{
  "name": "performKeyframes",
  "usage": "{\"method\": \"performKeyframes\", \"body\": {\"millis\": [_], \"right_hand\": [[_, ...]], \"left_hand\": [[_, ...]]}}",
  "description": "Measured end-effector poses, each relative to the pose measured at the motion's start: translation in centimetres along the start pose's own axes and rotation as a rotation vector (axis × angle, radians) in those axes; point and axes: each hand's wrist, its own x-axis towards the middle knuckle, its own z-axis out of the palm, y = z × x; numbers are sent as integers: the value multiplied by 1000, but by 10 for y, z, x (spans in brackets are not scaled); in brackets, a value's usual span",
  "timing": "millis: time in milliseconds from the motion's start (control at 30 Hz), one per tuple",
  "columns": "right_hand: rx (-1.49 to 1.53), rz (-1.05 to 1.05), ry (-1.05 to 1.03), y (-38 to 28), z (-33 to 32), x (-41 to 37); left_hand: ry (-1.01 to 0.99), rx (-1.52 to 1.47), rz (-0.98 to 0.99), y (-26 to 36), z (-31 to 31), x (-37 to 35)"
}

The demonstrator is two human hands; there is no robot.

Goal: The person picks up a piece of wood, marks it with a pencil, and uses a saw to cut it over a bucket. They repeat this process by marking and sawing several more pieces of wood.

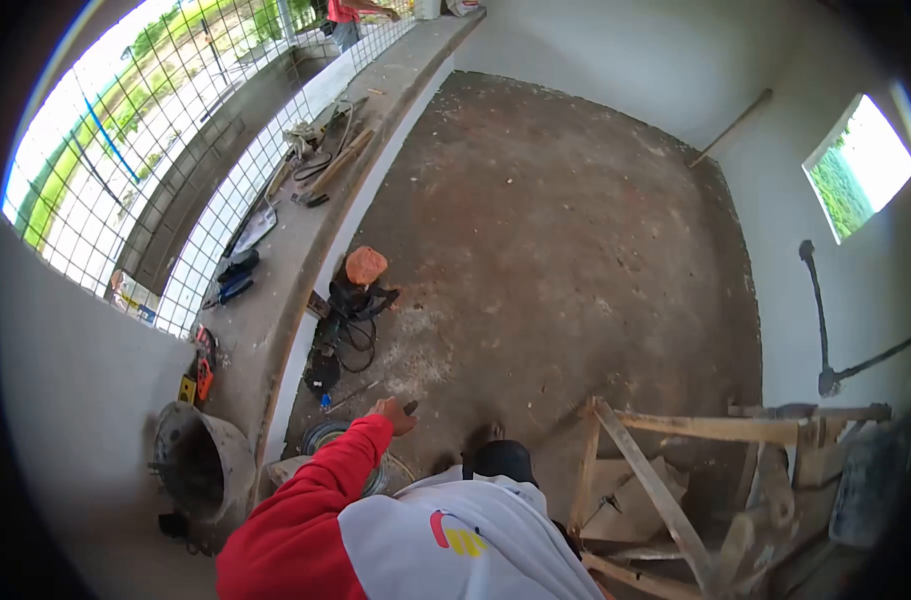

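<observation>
My left hand point(393, 416), at the end of a red sleeve, reaches out low over the floor in front of me. Its fingers are closed around a small dark object point(410, 408) that I cannot identify. Just below the forearm lies a coil of wire point(379, 478), partly hidden by the sleeve. A thin rod point(352, 397) rests on the floor left of the hand, near a black item with a blue tip point(323, 374). Farther off are a black cable point(359, 347) and an orange bundle point(366, 265). My right hand is out of view.
A ledge point(285, 290) on the left carries pliers point(237, 288), a hammer point(310, 199) and other tools. A bucket point(223, 462) stands at lower left. A wooden frame point(665, 490) occupies the lower right. Beyond the wire mesh point(135, 140) is another person point(345, 22).
</observation>
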Motion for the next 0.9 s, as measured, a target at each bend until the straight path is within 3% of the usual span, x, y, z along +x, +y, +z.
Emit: {"method": "performKeyframes", "body": {"millis": [133,233,267,333,467,500,533,600,667,733,900], "right_hand": [[-79,11,-951,-72,162,-30],[-145,-148,-1215,-142,238,10],[-158,-203,-1219,-166,257,45],[-144,-306,-1105,-224,290,140],[42,-560,-699,-395,351,349],[6,-467,-827,-457,348,397],[70,-594,-667,-511,345,422],[331,-680,-621,-606,378,475],[343,-759,-672,-718,344,474],[419,-971,-617,-795,370,463],[216,-1181,-954,-935,400,391]], "left_hand": [[82,64,42,-23,-24,59],[64,95,31,-67,-35,105],[50,100,42,-79,-37,120],[-74,-109,-289,-28,-116,47],[-15,-179,-368,-66,-110,62],[-14,-230,-405,-61,-116,55],[-12,-283,-441,-58,-120,52],[72,-304,-514,-86,-75,78],[53,-379,-559,-77,-72,85],[115,-366,-554,-92,-36,111],[-8,-505,-511,-93,-53,158]]}}
